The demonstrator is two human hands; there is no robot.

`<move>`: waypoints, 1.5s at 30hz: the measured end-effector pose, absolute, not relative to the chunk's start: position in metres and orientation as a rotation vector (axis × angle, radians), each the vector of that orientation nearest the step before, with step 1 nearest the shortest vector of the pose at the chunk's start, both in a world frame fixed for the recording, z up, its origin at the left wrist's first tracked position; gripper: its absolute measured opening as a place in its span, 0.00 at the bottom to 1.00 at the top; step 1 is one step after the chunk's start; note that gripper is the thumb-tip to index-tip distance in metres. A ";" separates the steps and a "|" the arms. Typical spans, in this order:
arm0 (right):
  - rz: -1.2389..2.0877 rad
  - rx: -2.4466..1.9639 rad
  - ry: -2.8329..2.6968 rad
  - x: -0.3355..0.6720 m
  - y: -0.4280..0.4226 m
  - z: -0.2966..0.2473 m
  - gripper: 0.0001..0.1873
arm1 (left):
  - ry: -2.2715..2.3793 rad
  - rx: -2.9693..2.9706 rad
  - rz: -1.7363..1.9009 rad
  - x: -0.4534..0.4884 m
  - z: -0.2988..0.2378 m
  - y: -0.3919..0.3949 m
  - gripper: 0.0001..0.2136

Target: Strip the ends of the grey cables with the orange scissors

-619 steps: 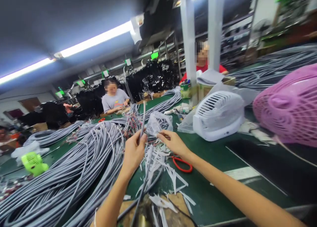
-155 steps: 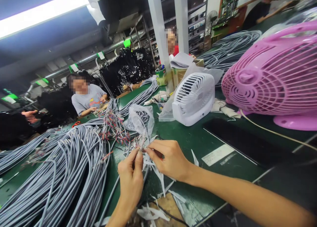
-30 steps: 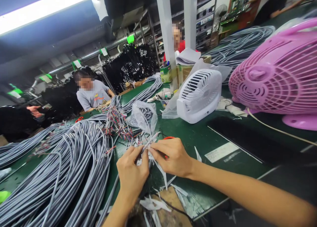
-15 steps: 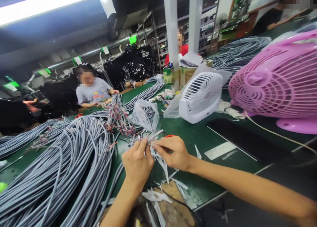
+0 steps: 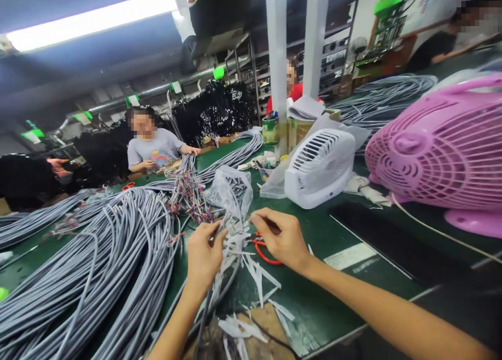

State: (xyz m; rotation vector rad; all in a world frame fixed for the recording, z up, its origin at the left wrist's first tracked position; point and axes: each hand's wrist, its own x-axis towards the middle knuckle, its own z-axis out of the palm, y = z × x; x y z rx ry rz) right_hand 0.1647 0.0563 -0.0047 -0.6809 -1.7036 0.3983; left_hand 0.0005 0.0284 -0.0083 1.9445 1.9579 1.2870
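My left hand [image 5: 206, 250] is closed in a pinch on a grey cable [image 5: 232, 279], whose length runs down below it toward the table edge. To its right, my right hand [image 5: 281, 239] has thumb and fingertips pressed together; whatever is between them is too small to make out. Scissors with red handles [image 5: 267, 254] lie under and beside the right hand. White paper-like strips [image 5: 259, 281] are scattered on the green table between and below my hands. Just beyond them sits a clear plastic bag [image 5: 233, 187] of small dark pieces.
Large bundles of grey cable [image 5: 117, 250] cover the left side, with stripped coloured wire ends [image 5: 188, 192] behind. A white fan [image 5: 321, 166] and a pink fan [image 5: 427, 150] stand right. A dark flat panel [image 5: 392, 239] lies before them. A co-worker [image 5: 155, 145] sits across the table.
My hands have moved apart; before, both met at a pale cable end. The red scissor handles now show more beside my right hand. The view has tilted slightly upward.
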 end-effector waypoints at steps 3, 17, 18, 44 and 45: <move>0.489 -0.759 -1.686 0.167 0.068 -0.004 0.15 | 1.821 1.538 1.482 0.006 -0.002 0.023 0.13; 1.678 -0.267 -1.383 0.156 0.066 -0.008 0.27 | 1.192 1.196 1.219 0.024 0.014 0.007 0.22; 1.684 -0.275 -1.375 0.156 0.065 -0.008 0.24 | 1.197 1.202 1.212 0.025 0.014 0.006 0.22; 0.191 -0.647 -1.819 0.162 0.058 -0.010 0.12 | 1.456 1.168 1.431 0.023 0.010 0.003 0.20; 0.167 -0.641 -1.812 0.163 0.058 -0.009 0.12 | 1.457 1.184 1.424 0.023 0.010 0.003 0.19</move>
